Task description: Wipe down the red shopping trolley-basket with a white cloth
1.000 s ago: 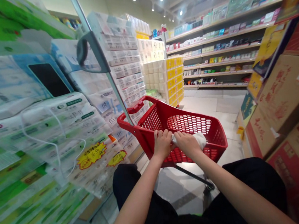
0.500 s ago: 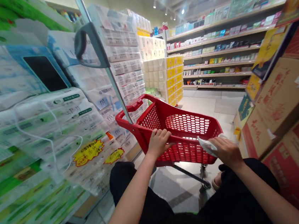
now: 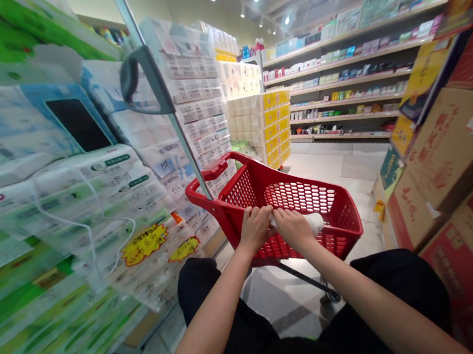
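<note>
A red plastic shopping cart [image 3: 257,177] with slotted walls stands before my knees, its near rim facing me. My left hand [image 3: 255,228] is closed over that rim, left of its middle. Right beside it, nearly touching, my right hand [image 3: 295,228] presses a white wipe [image 3: 315,223] against the rim, fingers curled over the top. Part of the wipe bulges out on the right of the hand; the rest is hidden under the fingers. A metal pole with a grey handle [image 3: 154,81] rises at the cart's left end.
Stacked tissue packs [image 3: 135,182] with yellow price tags line the left, a phone [image 3: 81,124] and white cable on top. Cardboard boxes [image 3: 456,142] stand close on the right. Stocked shelves [image 3: 336,85] fill the back; tiled floor [image 3: 319,162] shows beyond the cart.
My right hand has slid left along the near rim with the white wipe, from near the right end to beside my left hand. The left hand stays on the rim.
</note>
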Tool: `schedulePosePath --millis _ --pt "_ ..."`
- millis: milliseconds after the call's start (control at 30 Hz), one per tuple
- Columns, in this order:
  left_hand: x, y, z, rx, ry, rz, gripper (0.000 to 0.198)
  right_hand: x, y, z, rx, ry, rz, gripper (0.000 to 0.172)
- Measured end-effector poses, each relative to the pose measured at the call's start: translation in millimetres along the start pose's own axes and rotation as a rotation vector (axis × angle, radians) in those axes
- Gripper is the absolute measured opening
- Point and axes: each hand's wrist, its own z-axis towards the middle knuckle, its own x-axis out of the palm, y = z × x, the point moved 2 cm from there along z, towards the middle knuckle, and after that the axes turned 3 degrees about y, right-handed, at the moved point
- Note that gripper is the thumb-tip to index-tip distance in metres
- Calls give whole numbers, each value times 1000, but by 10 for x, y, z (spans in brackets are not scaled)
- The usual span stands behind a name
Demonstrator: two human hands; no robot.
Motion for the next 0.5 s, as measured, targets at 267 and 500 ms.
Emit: schedulePosePath --millis 267,500 --pt "6 81 -38 25 6 -1 57 -8 -122 -124 -54 -56 10 15" --pt "-66 21 -39 21 18 -7 62 -47 -920 -854 -18 -102 -50 25"
